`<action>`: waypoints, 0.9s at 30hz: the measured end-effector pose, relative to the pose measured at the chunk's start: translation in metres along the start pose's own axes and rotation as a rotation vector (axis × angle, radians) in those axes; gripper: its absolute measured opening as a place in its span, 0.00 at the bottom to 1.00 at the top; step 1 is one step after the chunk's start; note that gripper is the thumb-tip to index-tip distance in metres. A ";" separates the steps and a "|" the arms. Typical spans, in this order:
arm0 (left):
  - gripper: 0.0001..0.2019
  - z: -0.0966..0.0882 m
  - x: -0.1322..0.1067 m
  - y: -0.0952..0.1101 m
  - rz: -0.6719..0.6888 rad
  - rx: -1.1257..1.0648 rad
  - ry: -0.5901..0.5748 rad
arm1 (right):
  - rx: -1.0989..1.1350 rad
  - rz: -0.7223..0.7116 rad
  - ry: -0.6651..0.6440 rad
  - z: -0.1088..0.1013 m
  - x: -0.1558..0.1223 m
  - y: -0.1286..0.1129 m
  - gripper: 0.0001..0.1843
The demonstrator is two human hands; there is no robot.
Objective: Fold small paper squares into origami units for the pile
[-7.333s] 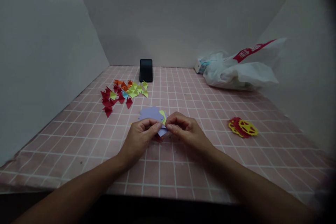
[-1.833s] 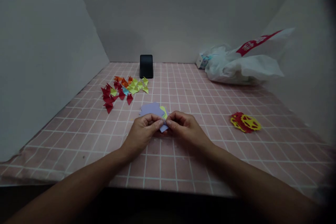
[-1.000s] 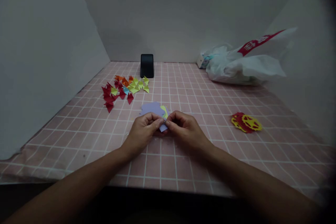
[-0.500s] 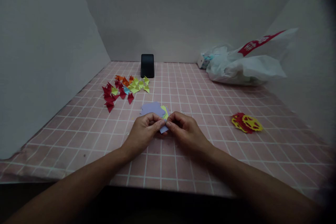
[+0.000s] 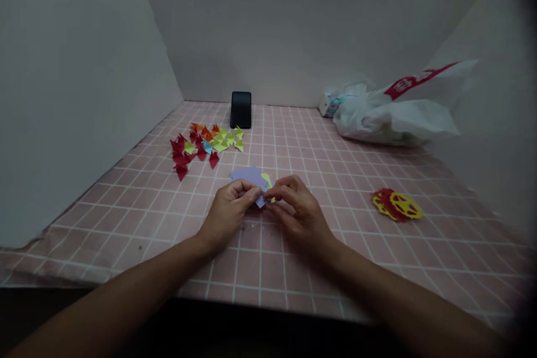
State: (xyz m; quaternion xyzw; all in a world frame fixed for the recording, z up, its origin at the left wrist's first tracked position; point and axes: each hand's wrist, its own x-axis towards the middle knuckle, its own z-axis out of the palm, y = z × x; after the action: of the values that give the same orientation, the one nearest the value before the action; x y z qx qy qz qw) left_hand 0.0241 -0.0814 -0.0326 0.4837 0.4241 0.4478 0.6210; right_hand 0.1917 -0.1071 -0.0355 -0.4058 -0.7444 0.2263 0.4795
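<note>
My left hand is closed, with thumb and forefinger pinching a small folded piece of purple paper. My right hand is at the paper's right side, its thumb and forefinger apart and the fingertips close to or touching its edge. Just behind my hands lie purple paper sheets and a yellow paper piece, both partly covered by the fingers. The exact folds in the held piece are too small to make out.
Folded paper shapes in red, orange and yellow-green lie at left. A black phone stands behind them. Red and yellow cut-outs lie at right, a white plastic bag at back right.
My right thumb and forefinger have spread apart from their pinch on the purple paper. My left hand keeps its hold. The view has shifted slightly.
</note>
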 end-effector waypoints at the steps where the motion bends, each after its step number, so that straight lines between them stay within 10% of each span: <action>1: 0.10 0.000 0.000 0.000 -0.003 0.006 -0.005 | -0.008 -0.002 0.002 0.000 0.000 0.000 0.12; 27: 0.08 0.005 -0.006 0.001 -0.023 -0.069 -0.155 | -0.104 -0.039 0.044 -0.003 0.003 -0.001 0.10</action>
State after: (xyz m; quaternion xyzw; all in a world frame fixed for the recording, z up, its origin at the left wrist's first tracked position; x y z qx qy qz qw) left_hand 0.0273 -0.0885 -0.0298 0.4904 0.3648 0.4161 0.6733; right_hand 0.1932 -0.1058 -0.0319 -0.4205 -0.7521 0.1690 0.4785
